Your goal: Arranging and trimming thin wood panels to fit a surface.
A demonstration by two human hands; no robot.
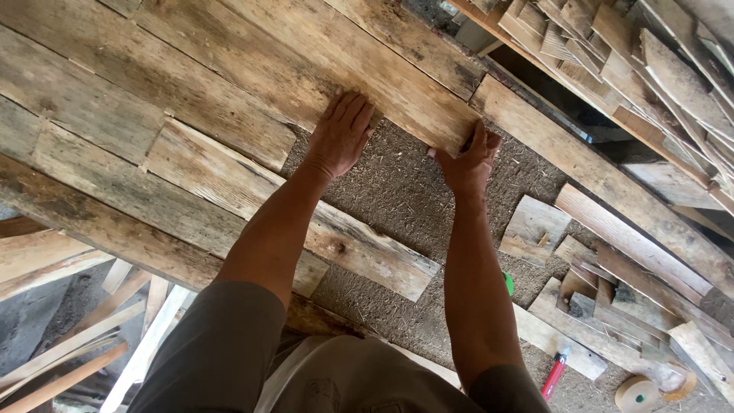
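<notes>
A long weathered plank point(367, 57) is laid diagonally across a rough, straw-flecked board surface point(397, 199), its cut end lying just below the middle of the upper view. The left hand point(342, 134) is pressed flat against the plank's lower edge, fingers extended and close together, palm down, nothing being gripped. The right hand point(468, 162) is set at the plank's end corner, the fingers curled around the end and the thumb placed against the edge, so the corner is clasped. The two hands are near each other, the plank's end lying between them and above them.

Beside the plank, further weathered boards point(115, 99) are laid edge to edge on the left, and a shorter board point(306, 222) is seen under the left forearm. To the right, short wood offcuts point(535, 226) are scattered on the surface, and stacked slats point(657, 69) are piled at the upper right. A red-handled tool point(553, 376) and a roll of tape point(637, 395) lie near the lower right corner.
</notes>
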